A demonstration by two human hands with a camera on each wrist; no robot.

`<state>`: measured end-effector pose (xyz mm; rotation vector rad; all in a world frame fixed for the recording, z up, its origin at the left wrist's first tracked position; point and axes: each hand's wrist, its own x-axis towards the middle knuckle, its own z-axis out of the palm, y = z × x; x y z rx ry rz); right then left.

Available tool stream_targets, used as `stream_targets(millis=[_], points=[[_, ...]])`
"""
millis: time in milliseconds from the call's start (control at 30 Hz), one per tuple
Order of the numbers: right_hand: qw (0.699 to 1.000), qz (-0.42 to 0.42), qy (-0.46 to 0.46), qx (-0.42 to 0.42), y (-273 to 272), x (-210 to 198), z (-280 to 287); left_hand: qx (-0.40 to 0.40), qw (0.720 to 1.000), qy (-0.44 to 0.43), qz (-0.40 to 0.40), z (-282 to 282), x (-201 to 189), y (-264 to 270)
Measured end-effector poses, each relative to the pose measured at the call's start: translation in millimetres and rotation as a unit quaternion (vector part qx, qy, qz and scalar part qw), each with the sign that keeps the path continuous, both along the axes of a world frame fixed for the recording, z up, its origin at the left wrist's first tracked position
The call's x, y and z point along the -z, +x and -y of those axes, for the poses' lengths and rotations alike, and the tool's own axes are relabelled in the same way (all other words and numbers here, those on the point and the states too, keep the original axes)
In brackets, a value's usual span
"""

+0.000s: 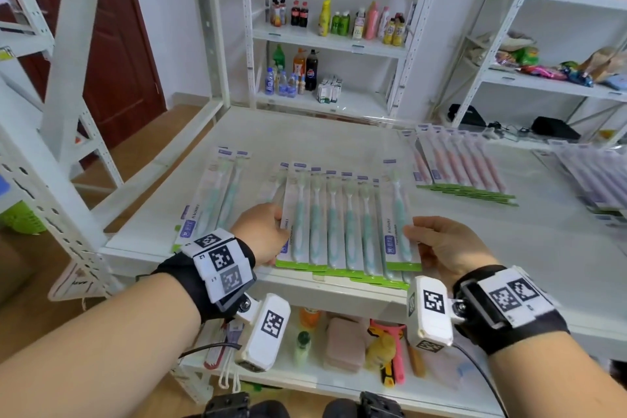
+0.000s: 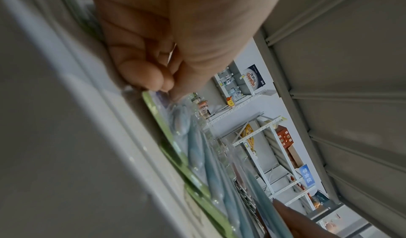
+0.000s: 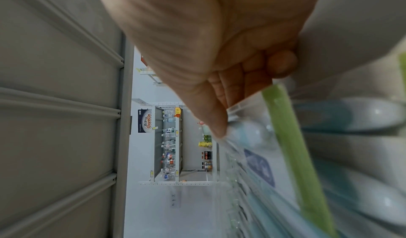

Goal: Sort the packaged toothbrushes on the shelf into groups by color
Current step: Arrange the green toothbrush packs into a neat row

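A fanned row of teal toothbrush packs (image 1: pixel 339 227) with green bottom strips lies near the front of the white shelf (image 1: pixel 339 132). My left hand (image 1: pixel 275 231) grips the row's left end, and in the left wrist view its curled fingers (image 2: pixel 151 78) pinch the edge of the teal packs (image 2: pixel 195 146). My right hand (image 1: pixel 418 235) holds the rightmost pack, its thumb (image 3: pixel 216 120) pressed on the clear blister of the teal pack (image 3: pixel 259 162). Two more teal packs (image 1: pixel 217 195) lie apart to the left. A pink group (image 1: pixel 464 168) and a purple group (image 1: pixel 597 178) lie further right.
A slanted white shelf upright (image 1: pixel 68 85) stands at the left. Bottles (image 1: pixel 339 22) fill the back shelves and snack bags (image 1: pixel 549 64) the right ones. The lower shelf (image 1: pixel 346 343) under the front edge holds a bottle, a pink block and tools.
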<state>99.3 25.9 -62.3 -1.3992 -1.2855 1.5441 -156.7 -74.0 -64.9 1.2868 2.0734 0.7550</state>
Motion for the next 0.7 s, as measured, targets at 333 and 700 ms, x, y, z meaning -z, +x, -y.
stream_targets(millis=[333, 700], points=[[0.995, 0.067, 0.069, -0.026, -2.9, 19.1, -12.3, 0.022, 0.998, -0.039, -0.053, 0.6, -3.6, 0.6], [0.985, 0.142, 0.098, -0.019, -8.6, 16.3, -7.1, 0.030, 0.996, -0.045, -0.066, 0.0, -3.9, -0.3]])
